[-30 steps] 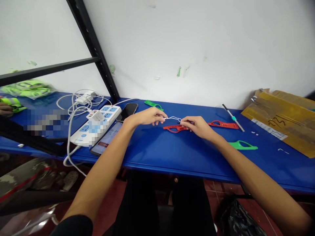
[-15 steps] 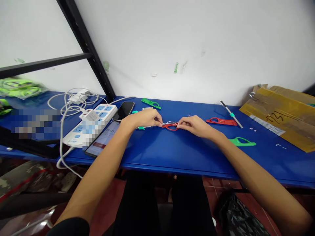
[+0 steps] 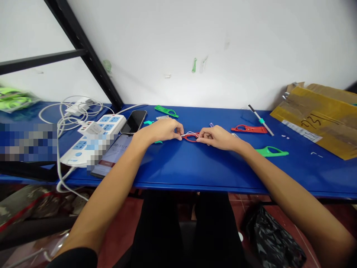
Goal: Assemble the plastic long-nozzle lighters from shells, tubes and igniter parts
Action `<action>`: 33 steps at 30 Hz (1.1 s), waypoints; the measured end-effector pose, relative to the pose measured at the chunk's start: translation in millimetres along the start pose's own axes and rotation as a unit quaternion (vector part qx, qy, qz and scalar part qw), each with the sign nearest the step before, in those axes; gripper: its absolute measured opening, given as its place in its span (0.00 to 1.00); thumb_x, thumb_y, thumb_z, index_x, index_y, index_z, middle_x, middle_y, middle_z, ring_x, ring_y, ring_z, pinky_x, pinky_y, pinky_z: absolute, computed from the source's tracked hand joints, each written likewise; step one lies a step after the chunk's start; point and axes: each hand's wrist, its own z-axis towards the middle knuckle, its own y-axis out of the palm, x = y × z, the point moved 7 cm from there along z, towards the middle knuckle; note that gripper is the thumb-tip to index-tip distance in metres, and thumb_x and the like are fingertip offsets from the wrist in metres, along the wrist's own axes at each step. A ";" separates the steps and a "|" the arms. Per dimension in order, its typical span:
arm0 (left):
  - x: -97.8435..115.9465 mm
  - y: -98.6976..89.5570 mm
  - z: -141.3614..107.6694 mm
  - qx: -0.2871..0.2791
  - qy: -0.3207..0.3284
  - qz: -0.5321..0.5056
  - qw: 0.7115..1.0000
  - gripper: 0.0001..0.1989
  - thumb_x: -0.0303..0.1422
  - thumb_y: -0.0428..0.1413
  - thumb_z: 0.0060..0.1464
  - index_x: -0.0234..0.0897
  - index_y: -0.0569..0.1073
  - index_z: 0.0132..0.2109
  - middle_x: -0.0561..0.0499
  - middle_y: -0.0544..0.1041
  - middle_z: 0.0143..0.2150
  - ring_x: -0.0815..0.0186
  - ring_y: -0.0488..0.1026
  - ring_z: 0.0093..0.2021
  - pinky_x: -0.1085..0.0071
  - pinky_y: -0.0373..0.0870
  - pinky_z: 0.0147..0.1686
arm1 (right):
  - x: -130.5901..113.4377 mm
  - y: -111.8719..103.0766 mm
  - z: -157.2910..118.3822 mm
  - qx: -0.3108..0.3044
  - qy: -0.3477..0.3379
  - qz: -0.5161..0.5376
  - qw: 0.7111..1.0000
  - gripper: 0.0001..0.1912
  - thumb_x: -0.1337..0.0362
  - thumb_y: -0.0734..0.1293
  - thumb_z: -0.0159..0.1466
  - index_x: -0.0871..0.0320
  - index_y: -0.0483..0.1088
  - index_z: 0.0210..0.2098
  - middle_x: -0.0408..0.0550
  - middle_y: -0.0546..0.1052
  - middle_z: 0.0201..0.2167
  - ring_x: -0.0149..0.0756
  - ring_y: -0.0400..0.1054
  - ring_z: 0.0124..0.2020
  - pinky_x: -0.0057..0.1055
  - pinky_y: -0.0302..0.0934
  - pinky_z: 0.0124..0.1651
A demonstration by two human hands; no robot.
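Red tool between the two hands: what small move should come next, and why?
Probably draw the thin white cord snug across the red tool. Left hand and right hand each pinch an end of the cord just over the tool on the blue table; how it is threaded is too small to tell.

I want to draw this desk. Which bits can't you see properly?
Head view only:
- Red plastic piece: both ends hidden under the left hand and right hand.
- White wire between the fingers: too thin to tell how it is held.
- Power strip: partly covered by a blurred patch.
- Phone beside it: screen text too small.
- Cardboard: cut off by the right edge.
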 end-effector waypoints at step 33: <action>17.3 1.5 -4.4 -0.013 0.020 -0.019 1.000 0.19 0.46 0.62 0.67 0.41 0.83 0.57 0.46 0.86 0.51 0.59 0.80 0.45 0.65 0.67 0.43 | -4.2 -1.3 -3.5 -0.008 -0.047 -0.060 0.997 0.15 0.53 0.71 0.74 0.55 0.85 0.50 0.48 0.86 0.38 0.34 0.71 0.31 0.33 0.58 0.39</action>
